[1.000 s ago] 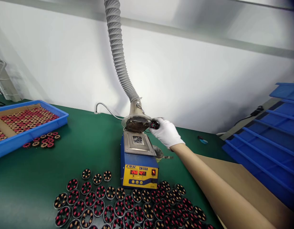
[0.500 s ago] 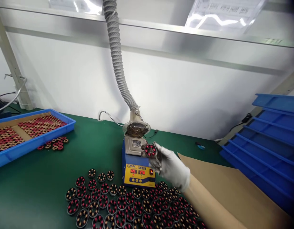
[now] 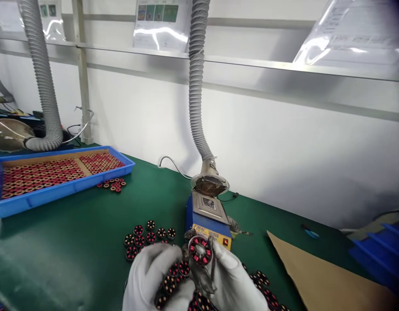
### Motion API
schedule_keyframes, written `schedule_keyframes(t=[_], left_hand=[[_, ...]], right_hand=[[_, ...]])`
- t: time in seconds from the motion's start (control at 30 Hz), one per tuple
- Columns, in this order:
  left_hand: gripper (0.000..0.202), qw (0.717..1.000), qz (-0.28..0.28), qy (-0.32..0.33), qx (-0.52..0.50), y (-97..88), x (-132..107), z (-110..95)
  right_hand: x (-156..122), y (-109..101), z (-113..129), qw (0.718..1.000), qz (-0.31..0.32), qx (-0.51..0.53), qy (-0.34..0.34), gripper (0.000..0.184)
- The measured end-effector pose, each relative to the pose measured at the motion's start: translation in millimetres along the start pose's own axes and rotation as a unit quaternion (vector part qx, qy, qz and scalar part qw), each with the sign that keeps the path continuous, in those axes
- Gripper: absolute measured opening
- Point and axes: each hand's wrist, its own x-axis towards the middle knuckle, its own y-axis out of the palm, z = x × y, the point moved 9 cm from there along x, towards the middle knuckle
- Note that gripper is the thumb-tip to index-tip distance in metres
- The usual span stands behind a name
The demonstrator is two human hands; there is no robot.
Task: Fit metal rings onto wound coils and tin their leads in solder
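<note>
The gloved right hand point(image 3: 233, 283) pinches a wound stator point(image 3: 200, 251) by its rim, thumb and fingers closed on it. The ring faces the camera with its red coils showing, held in the air just in front of the solder pot point(image 3: 208, 218) and overlapping the pot's yellow front panel in the view. The gloved left hand point(image 3: 150, 278) is raised close beside the stator on the pot's near left, fingers curled toward it. Whether it touches or grips the ring cannot be told. Beneath both hands, in front of the pot, many loose stators point(image 3: 150, 235) lie flat on the green mat point(image 3: 73, 242), spreading out to the pot's left and right. Directly behind the pot, the round grilled mouth point(image 3: 210, 185) of a ribbed extraction hose point(image 3: 197, 86) hangs just over the pot's rear edge, and the hose rises up the white wall. Well to the left of the pot stands a blue tray point(image 3: 66, 188) filled with rows of stators, with a small cluster point(image 3: 112, 185) on the mat just beside its nearer corner. To the right of the pot a sheet of cardboard point(image 3: 319, 276) lies on the mat.
</note>
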Motion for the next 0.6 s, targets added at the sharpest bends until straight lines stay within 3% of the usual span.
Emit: schedule_keyframes(t=[0.07,0.13,0.2,0.4,0.6], left_hand=[[0.04,0.988,0.059,-0.124,-0.07,4.4,10.4,14.9],[0.039,0.947,0.16,-0.214,-0.18,20.0,14.7,20.0],[0.028,0.899,0.209,-0.264,-0.281,29.6,18.0,17.0],[0.009,0.825,0.164,-0.332,-0.427,31.3,19.6,18.3],[0.017,0.798,0.115,-0.345,-0.481,33.6,4.9,24.3]], right_hand=[[0.4,9.0,-6.4,1.0,0.017,-0.018,-0.005,0.035],[3.6,15.0,-14.5,0.999,0.035,-0.036,-0.002,0.037],[8.4,16.3,-18.6,0.997,0.042,-0.061,-0.014,0.041],[12.5,5.2,-22.2,0.989,0.014,-0.144,-0.036,0.044],[3.9,-4.7,-30.3,0.992,-0.033,-0.092,-0.084,0.043]])
